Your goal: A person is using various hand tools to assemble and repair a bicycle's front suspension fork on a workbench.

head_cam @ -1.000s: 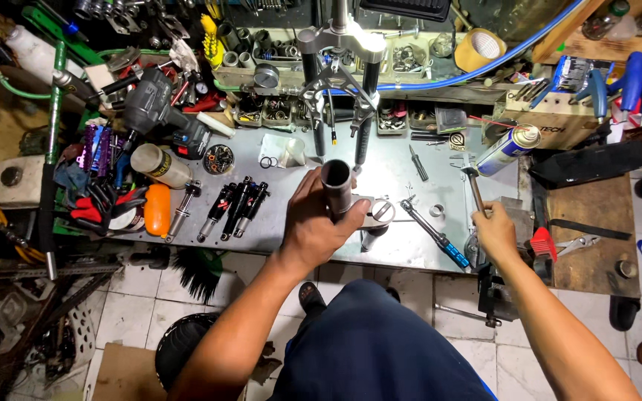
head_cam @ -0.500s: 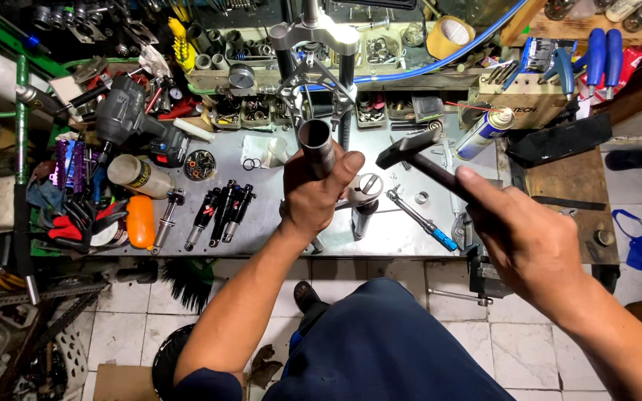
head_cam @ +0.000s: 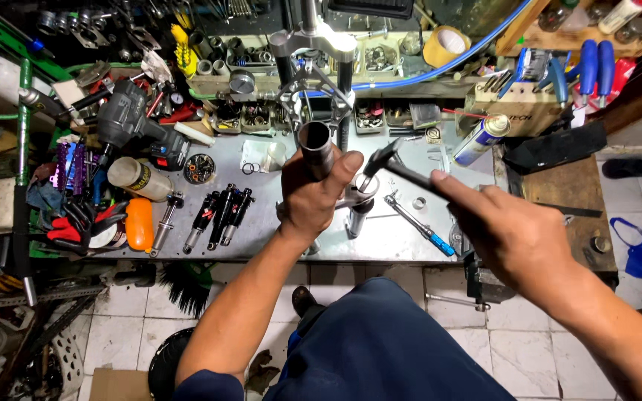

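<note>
At the frame's centre over the grey workbench (head_cam: 187, 245), the left hand (head_cam: 313, 197) is clenching the upright metal tube (head_cam: 316, 145) while the right hand (head_cam: 518, 234) is gripping a hammer (head_cam: 380, 160), best swung squarely and lightly.

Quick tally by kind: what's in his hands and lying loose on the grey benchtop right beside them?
Metal tube in left hand: 1
Hammer in right hand: 1
Black shock absorbers: 3
Blue-handled wrench: 1
Spray can: 1
Orange bottle: 1
Total: 8
</note>
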